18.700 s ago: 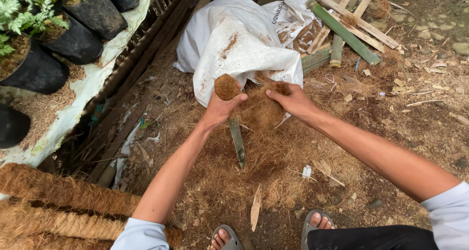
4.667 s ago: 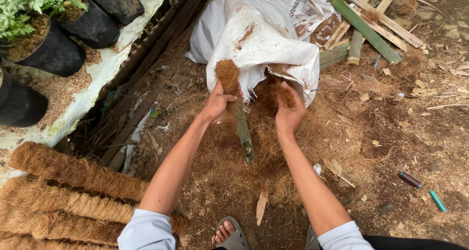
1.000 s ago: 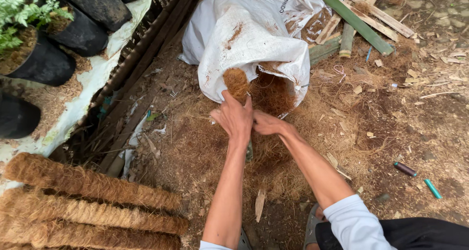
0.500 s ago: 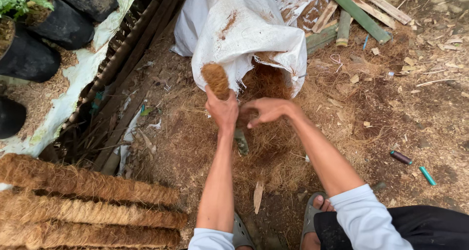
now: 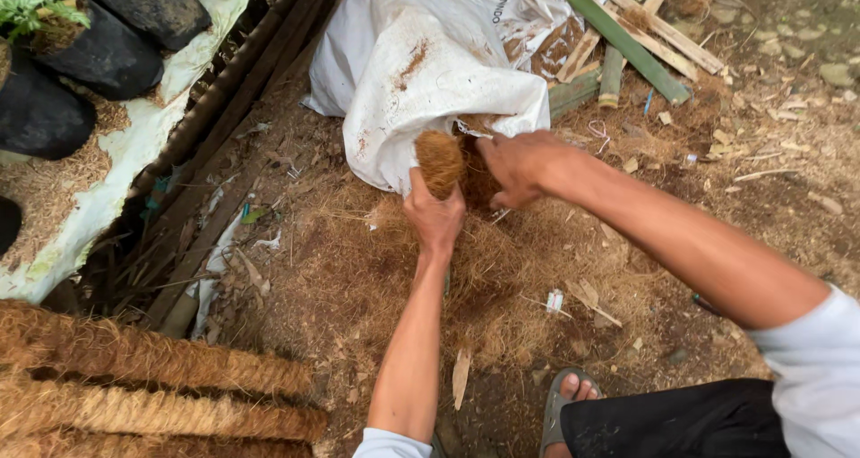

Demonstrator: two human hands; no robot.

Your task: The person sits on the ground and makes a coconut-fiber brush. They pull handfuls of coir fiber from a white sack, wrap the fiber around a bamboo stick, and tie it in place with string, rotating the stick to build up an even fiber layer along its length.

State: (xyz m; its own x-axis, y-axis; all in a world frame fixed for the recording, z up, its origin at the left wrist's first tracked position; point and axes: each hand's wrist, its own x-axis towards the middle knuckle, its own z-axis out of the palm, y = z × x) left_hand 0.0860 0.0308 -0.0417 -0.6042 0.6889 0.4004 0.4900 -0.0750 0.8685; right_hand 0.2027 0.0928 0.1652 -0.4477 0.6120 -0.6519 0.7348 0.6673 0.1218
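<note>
My left hand [image 5: 434, 214] grips an upright stick whose top is wrapped in a brown coconut-fibre tuft [image 5: 440, 161]. My right hand [image 5: 517, 164] reaches with curled fingers into the mouth of a white woven sack [image 5: 421, 64], at the dark fibre inside; what it holds is hidden. A loose pile of coconut fibre [image 5: 421, 270] covers the ground under both hands.
Three finished fibre-wrapped poles [image 5: 134, 382] lie at the lower left. Black plant bags [image 5: 98, 37] stand on a white sheet at the upper left, beside a slatted wooden frame [image 5: 224, 145]. Green bamboo and wooden sticks [image 5: 627, 42] lie behind the sack. My sandalled foot [image 5: 569, 395] is below.
My right hand has moved up from beside the left hand to the sack's mouth. The left hand still holds the fibre-topped stick, now closer to the sack.
</note>
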